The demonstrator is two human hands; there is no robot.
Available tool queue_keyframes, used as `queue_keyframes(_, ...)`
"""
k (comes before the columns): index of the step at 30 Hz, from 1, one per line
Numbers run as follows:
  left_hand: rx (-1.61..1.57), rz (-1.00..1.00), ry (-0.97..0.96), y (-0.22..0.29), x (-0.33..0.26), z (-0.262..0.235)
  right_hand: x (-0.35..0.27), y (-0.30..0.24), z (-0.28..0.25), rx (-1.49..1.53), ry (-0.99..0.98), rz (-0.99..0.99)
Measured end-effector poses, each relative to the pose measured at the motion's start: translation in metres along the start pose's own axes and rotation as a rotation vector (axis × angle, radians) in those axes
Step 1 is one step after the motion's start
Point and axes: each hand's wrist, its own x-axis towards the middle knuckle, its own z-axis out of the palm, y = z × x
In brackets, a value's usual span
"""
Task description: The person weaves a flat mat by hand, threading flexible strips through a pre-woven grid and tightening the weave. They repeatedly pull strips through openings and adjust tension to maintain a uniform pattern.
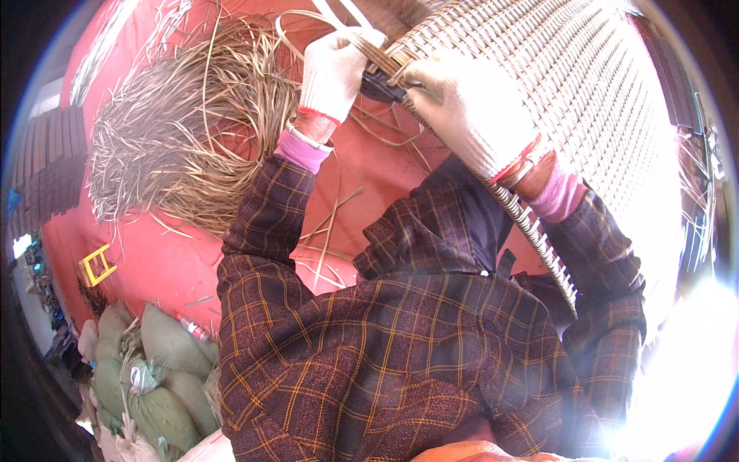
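The left hand (332,71), in a white glove, is closing around a dark tool (379,87) and a pale strip (339,17) at the rim of a big woven basket (585,100). The right hand (469,108), also gloved, is pressing curled fingers against the basket's edge beside the tool. A pile of loose strips (185,123) is lying on the red floor (162,262), towards its left edge.

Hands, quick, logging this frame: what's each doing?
Left hand: closed on cane strands.
Right hand: closed, gripping the woven basket's rim.
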Motion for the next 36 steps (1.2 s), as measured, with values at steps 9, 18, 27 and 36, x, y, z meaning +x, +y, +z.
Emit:
queue_keyframes(9, -0.033, -0.026, -0.05, 0.004, -0.004, -0.001, -0.008, -0.002, -0.005, -0.245, -0.018, -0.14)
queue_keyframes(18, 0.098, 0.131, -0.352, 0.009, -0.004, -0.026, 0.002, -0.001, -0.004, -0.127, -0.024, -0.032)
queue_keyframes(27, 0.113, -0.063, -0.311, 0.023, 0.0, -0.019, 0.001, 0.001, 0.002, 0.038, -0.074, 0.088)
queue_keyframes(36, 0.19, -0.123, -0.425, 0.031, 0.01, -0.009, 0.013, 0.003, -0.002, 0.0, -0.226, 0.194)
